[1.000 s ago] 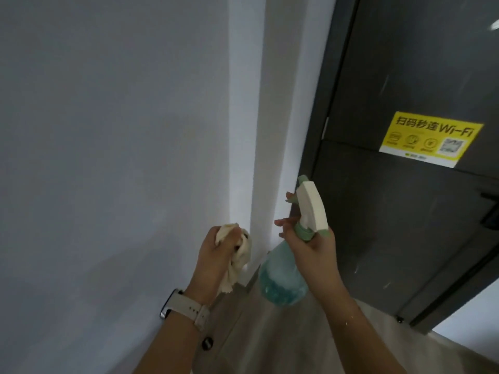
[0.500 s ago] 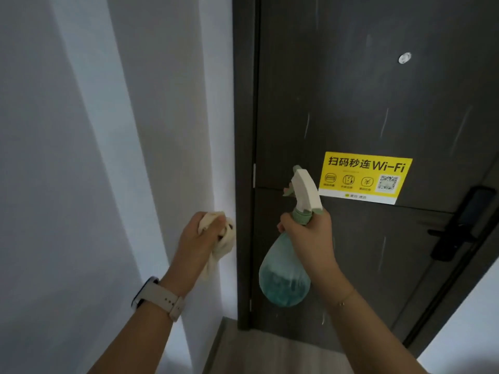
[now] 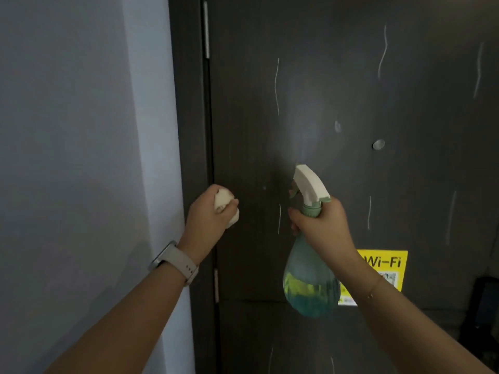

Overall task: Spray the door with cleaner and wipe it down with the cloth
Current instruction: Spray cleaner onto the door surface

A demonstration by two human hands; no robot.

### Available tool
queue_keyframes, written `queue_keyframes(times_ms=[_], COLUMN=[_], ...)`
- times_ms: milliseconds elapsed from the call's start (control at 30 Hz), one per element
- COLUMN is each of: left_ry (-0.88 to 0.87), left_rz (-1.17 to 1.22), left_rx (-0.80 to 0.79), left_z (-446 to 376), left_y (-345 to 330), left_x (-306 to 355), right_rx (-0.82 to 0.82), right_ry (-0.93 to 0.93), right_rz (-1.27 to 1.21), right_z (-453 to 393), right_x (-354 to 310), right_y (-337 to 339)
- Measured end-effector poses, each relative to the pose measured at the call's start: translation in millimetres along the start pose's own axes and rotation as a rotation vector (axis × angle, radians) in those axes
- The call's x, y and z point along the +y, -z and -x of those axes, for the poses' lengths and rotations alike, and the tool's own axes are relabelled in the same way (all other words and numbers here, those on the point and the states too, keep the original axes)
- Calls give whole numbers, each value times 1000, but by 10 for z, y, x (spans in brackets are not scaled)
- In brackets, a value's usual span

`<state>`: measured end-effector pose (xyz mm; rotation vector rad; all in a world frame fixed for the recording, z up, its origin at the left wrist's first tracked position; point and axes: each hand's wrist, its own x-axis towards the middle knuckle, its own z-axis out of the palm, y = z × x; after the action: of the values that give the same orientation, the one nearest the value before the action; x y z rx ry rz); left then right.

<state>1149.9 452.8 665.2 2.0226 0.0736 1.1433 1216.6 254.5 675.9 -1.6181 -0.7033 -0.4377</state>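
The dark brown wood-grain door [image 3: 351, 90] fills the view from 12 to 4 o'clock, streaked with thin pale drip lines, with a faint misty patch just above the sprayer's nozzle. Its hinge edge runs vertically at 11 o'clock, next to the dark door frame [image 3: 186, 103] and the pale grey wall [image 3: 81, 130] at 9 o'clock.

The right hand [image 3: 322, 228], near centre, has its fingers wrapped tight around the neck of the translucent green plastic spray bottle [image 3: 310, 287] with a cream trigger head, nozzle aimed up at the door; the bottle belly hangs toward 5 o'clock, partly covering a yellow Wi-Fi sticker [image 3: 383, 265].

The left hand [image 3: 208, 217], at 9 o'clock of the bottle and close to the hinge edge, is balled into a fist clamped on a crumpled cream cloth [image 3: 224, 202]; whether the cloth touches the door cannot be told. A cream-strapped wristwatch [image 3: 172, 261] sits on that wrist.

Bare door surface lies open above both hands, up to 12 o'clock. A small round silver peephole [image 3: 378, 144] sits at 2 o'clock.
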Motion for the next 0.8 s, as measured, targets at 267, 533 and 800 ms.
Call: queue_keyframes(times_ms=[267,533,800], left_ry=[-407,-514,-625], left_rz=[-379,-574,-444], left_rx=[147,353,365], left_z=[-1343,-2388,-2527], left_y=[101,369,264], left_x=[370,168,-283], right_rx=[54,118,179], right_ry=[77,236,268], right_rz=[-36,155,208], right_z=[-1064,-1981,-2502], right_x=[-537,-1440,-1558], right_y=[113,18,-54])
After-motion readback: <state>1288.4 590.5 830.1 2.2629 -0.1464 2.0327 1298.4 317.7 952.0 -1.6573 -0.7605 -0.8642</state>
